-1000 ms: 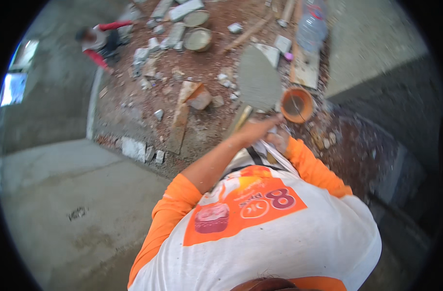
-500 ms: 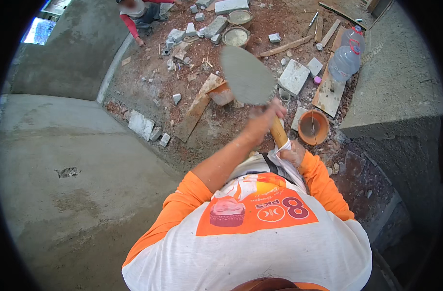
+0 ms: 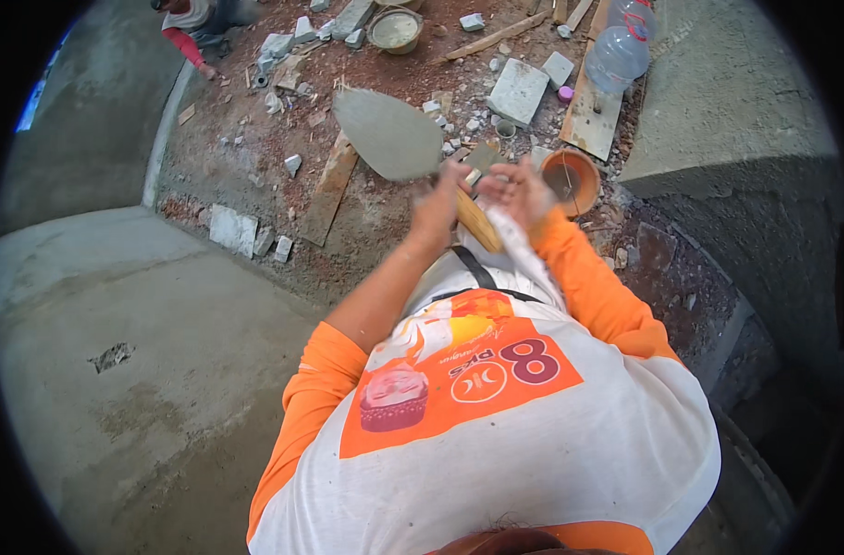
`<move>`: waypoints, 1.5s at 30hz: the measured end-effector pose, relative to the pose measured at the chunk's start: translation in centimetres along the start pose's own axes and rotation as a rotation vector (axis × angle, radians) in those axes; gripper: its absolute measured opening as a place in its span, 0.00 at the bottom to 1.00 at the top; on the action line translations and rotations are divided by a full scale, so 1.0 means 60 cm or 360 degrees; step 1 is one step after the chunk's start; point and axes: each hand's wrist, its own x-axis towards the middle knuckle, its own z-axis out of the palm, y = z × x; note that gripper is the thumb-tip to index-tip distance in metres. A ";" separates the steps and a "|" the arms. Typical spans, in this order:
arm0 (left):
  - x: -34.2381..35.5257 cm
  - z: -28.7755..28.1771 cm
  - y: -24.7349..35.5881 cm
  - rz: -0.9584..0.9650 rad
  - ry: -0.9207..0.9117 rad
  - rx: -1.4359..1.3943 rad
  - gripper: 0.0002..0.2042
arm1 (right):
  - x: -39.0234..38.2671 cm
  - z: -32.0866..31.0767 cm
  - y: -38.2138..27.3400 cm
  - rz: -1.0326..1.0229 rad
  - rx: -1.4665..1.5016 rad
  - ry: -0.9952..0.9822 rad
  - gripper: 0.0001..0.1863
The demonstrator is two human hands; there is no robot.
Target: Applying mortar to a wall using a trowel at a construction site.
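Note:
My left hand [image 3: 435,211] is closed round a trowel where the wooden handle [image 3: 478,223] meets the blade. The broad grey blade [image 3: 389,134] points away to the left, over the rubble. My right hand [image 3: 522,190] is just right of the handle, with its fingers apart and slightly blurred; nothing shows in it. White cloth [image 3: 517,242] at the front of my shirt lies beside the handle's end. Behind my right hand stands an orange bucket [image 3: 579,182].
Broken pale blocks [image 3: 518,92] and a plank [image 3: 331,190] lie on the reddish ground. Clear plastic bottles [image 3: 616,60] stand on a board at right. A mortar bucket [image 3: 395,31] is farther off. Another person [image 3: 195,28] crouches far left. Grey walls flank both sides.
My right hand has come off the handle's end and the cloth there, and its fingers have opened. The trowel and my left hand have shifted left in view; the whole view has tilted slightly.

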 end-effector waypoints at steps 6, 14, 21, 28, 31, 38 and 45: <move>0.011 -0.014 0.002 0.0236 0.0483 0.0215 0.15 | -0.015 0.084 0.081 -0.0525 -0.2280 0.0437 0.22; 0.090 -0.292 0.177 0.0604 0.1128 -0.0335 0.18 | 0.031 -0.092 -0.119 -0.0712 -0.2473 0.1548 0.22; 0.060 -0.394 0.016 0.0270 0.1303 -0.0734 0.24 | 0.145 -0.095 -0.051 0.0497 -0.1871 0.0575 0.27; 0.117 -0.344 -0.065 -0.0288 0.1447 -0.0676 0.22 | 0.246 0.099 -0.160 0.0947 -0.1436 -0.0155 0.32; 0.198 -0.327 -0.052 -0.0362 0.1495 -0.0573 0.20 | 0.389 0.185 -0.239 0.0820 -0.0952 -0.0528 0.31; 0.442 -0.342 -0.066 -0.0966 0.1198 -0.0693 0.12 | 1.082 0.017 -0.341 0.0477 -0.3103 -0.0244 0.24; 0.510 -0.158 -0.087 -0.1883 0.1258 -0.0881 0.10 | 1.720 -0.229 -0.373 0.0422 -0.3785 0.0158 0.27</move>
